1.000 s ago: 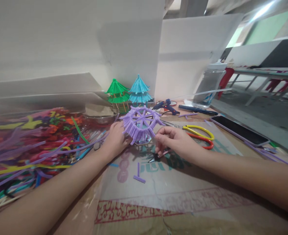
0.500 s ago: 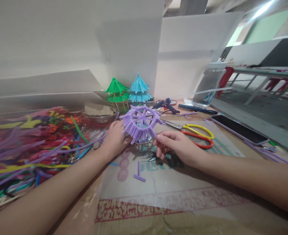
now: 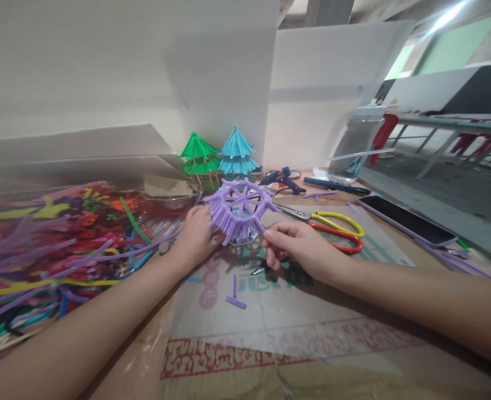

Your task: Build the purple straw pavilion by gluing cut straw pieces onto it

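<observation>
A purple pipe-cleaner pavilion model (image 3: 237, 222) stands tilted towards me, its round fringed roof ring crossed by spokes. My left hand (image 3: 195, 236) is closed on its left side; the fingertips are hidden behind the fringe. On the other side, my right hand (image 3: 291, 244) pinches the end of a purple strip at the lower right of the fringe. Below the right hand, a dark pointed tip (image 3: 259, 270) shows on the mat. Short purple pipe-cleaner pieces (image 3: 236, 303) lie in front of the model.
Scissors (image 3: 339, 225) with yellow and red handles lie right of the model. Behind are a glue gun (image 3: 284, 180), a green pavilion (image 3: 198, 153) and a blue pavilion (image 3: 237, 150). Loose pipe cleaners (image 3: 62, 244) heap at left. A phone (image 3: 407, 219) and water bottle (image 3: 356, 147) stand right.
My right hand has shifted very slightly left with the strip's end. The model and my left hand look almost still.
</observation>
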The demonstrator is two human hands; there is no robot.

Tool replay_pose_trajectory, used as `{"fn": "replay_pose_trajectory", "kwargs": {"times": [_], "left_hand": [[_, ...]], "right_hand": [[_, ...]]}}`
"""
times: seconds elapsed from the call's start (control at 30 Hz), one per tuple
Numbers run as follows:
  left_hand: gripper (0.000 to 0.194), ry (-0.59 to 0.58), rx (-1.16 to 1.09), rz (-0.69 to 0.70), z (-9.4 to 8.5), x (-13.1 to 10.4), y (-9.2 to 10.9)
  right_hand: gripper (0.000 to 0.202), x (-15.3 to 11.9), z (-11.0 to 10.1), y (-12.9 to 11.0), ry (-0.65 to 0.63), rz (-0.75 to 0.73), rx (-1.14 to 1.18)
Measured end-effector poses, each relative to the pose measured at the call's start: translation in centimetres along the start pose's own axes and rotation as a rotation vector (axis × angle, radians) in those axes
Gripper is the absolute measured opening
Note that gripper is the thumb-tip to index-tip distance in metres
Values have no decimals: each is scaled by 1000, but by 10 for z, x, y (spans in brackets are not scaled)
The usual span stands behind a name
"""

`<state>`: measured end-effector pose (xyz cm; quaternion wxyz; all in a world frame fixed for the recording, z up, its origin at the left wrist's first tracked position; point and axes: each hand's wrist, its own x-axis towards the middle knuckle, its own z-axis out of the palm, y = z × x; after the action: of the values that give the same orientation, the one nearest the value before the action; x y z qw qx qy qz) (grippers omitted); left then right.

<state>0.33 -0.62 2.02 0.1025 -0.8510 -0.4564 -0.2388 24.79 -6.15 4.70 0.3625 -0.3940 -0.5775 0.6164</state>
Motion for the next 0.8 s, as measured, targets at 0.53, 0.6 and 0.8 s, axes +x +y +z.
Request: {"fn": "replay_pose_trajectory", "kwargs": {"times": [0.53,0.6,0.8], "left_hand": [[30,-14,-8,-4,-2,0,0],[32,-20,-8,-9,-3,1,1],[34,-7,-1,-7,-4,1,3]], "right_hand": [[28,3,3,-3,44,21,57],[28,3,3,-2,37,16,61],[26,3,3,-1,28,18,61]]}}
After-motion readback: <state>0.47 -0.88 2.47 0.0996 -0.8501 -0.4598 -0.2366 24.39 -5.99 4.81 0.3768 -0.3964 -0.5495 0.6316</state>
